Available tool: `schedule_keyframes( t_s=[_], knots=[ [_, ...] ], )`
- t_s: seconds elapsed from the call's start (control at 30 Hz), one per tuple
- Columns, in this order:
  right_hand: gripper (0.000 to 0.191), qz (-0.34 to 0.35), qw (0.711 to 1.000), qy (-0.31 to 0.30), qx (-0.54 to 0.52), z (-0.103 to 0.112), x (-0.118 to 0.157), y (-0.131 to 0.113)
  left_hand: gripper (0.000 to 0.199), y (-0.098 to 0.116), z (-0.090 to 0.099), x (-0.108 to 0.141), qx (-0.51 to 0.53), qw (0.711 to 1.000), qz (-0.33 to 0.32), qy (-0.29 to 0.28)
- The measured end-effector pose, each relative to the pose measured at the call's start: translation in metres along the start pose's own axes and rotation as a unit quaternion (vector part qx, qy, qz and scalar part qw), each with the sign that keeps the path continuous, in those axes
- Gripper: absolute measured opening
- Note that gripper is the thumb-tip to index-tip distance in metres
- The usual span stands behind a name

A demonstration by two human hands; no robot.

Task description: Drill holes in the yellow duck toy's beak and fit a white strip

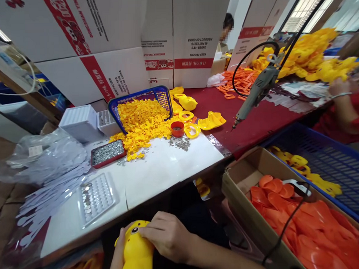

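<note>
A yellow duck-shaped toy (136,251) sat low in front of the person, below the near edge of the white tabletop (163,170), with the right hand (167,235) laid over its upper right side, fingers curled against the shell near the eye. The left hand (120,240) (only partly in view behind the toy) clasped its left side, so both hands held it between them. A pile of small yellow parts (140,126) and a hanging power tool (256,94) lay well apart, farther back
</note>
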State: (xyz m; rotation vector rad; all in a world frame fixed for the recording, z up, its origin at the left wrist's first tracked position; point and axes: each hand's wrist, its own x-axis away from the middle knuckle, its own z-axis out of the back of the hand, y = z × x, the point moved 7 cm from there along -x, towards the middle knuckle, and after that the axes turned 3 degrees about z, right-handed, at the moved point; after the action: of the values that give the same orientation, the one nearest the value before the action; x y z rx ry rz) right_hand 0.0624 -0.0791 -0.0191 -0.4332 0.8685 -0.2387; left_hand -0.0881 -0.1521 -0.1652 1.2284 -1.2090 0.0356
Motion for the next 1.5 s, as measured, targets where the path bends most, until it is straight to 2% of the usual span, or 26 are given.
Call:
schedule_keyframes(
  t_s=[0.1,0.17,0.2,0.27,0.3,0.37,0.43,0.5,0.57,0.67,0.7,0.73,0.83,0.87,0.9,0.97,1.03,1.07,1.1,1.13,1.2,1.27,1.33,1.43,1.5],
  knots=[
    [0.024,0.013,0.999,0.031,0.015,0.002,0.004,0.001,0.074,-0.002,-0.001,0.007,0.004,0.999,0.051,0.017],
    [0.024,0.012,0.999,0.049,-0.003,0.004,0.005,0.003,0.078,0.006,-0.008,0.016,0.003,0.999,0.042,0.007],
    [0.023,-0.01,0.998,0.057,-0.033,0.005,0.005,0.007,0.077,0.012,-0.013,0.021,0.0,1.0,0.028,0.0],
    [0.02,-0.119,0.98,0.083,-0.138,0.01,0.005,0.023,0.072,0.026,-0.024,0.033,-0.008,1.0,0.0,-0.015],
    [0.018,-0.196,0.953,0.095,-0.21,0.011,0.007,0.034,0.068,0.032,-0.03,0.039,-0.008,1.0,-0.012,-0.025],
    [0.017,-0.337,0.867,0.103,-0.354,0.008,0.013,0.051,0.065,0.039,-0.039,0.049,-0.001,1.0,-0.015,-0.026],
    [0.019,-0.403,0.79,0.055,-0.459,0.003,0.014,0.056,0.063,0.045,-0.049,0.055,0.014,0.998,-0.023,-0.054],
    [0.02,-0.423,0.753,-0.002,-0.504,0.001,0.012,0.055,0.063,0.046,-0.056,0.059,0.03,0.996,-0.022,-0.076],
    [0.018,-0.419,0.762,-0.047,-0.492,0.005,0.009,0.054,0.063,0.047,-0.058,0.061,0.03,0.995,-0.026,-0.087],
    [0.011,-0.404,0.808,-0.092,-0.419,0.011,0.003,0.052,0.063,0.049,-0.057,0.063,0.004,0.995,-0.036,-0.092],
    [0.009,-0.404,0.814,-0.109,-0.402,0.011,0.001,0.05,0.063,0.049,-0.057,0.063,-0.008,0.995,-0.034,-0.094],
    [0.007,-0.408,0.813,-0.13,-0.394,0.01,0.001,0.049,0.063,0.05,-0.056,0.063,-0.019,0.995,-0.031,-0.096],
    [0.011,-0.429,0.787,-0.195,-0.398,0.005,0.001,0.049,0.065,0.049,-0.054,0.063,-0.043,0.994,-0.021,-0.102],
    [0.015,-0.427,0.787,-0.208,-0.393,0.007,0.0,0.053,0.066,0.049,-0.054,0.063,-0.043,0.994,-0.02,-0.102],
    [0.018,-0.418,0.8,-0.209,-0.377,0.012,-0.003,0.059,0.066,0.048,-0.055,0.063,-0.042,0.994,-0.018,-0.1],
    [0.02,-0.384,0.858,-0.169,-0.297,0.036,-0.015,0.084,0.067,0.046,-0.057,0.063,-0.035,0.995,-0.007,-0.098],
    [0.019,-0.346,0.925,-0.081,-0.135,0.076,-0.029,0.121,0.069,0.044,-0.063,0.066,-0.024,0.995,0.005,-0.097],
    [0.023,-0.329,0.943,-0.034,-0.032,0.099,-0.036,0.14,0.068,0.043,-0.066,0.067,-0.02,0.995,0.01,-0.095],
    [0.029,-0.31,0.948,-0.003,0.076,0.119,-0.042,0.157,0.066,0.042,-0.07,0.069,-0.016,0.995,0.012,-0.094],
    [0.033,-0.295,0.94,0.003,0.173,0.134,-0.048,0.173,0.063,0.042,-0.074,0.07,-0.012,0.995,0.014,-0.093],
    [0.035,-0.279,0.912,-0.048,0.298,0.147,-0.057,0.204,0.059,0.04,-0.081,0.073,-0.009,0.995,0.017,-0.097],
    [0.032,-0.267,0.894,-0.111,0.342,0.149,-0.062,0.23,0.059,0.038,-0.086,0.073,-0.012,0.995,0.019,-0.102],
    [0.027,-0.26,0.889,-0.137,0.351,0.156,-0.066,0.249,0.061,0.037,-0.086,0.072,-0.028,0.995,0.014,-0.097],
    [0.025,-0.286,0.873,-0.116,0.377,0.188,-0.072,0.275,0.066,0.037,-0.082,0.07,-0.054,0.995,0.004,-0.086],
    [0.031,-0.319,0.854,-0.069,0.406,0.219,-0.077,0.289,0.066,0.037,-0.08,0.069,-0.059,0.995,-0.004,-0.083]
  ],
)
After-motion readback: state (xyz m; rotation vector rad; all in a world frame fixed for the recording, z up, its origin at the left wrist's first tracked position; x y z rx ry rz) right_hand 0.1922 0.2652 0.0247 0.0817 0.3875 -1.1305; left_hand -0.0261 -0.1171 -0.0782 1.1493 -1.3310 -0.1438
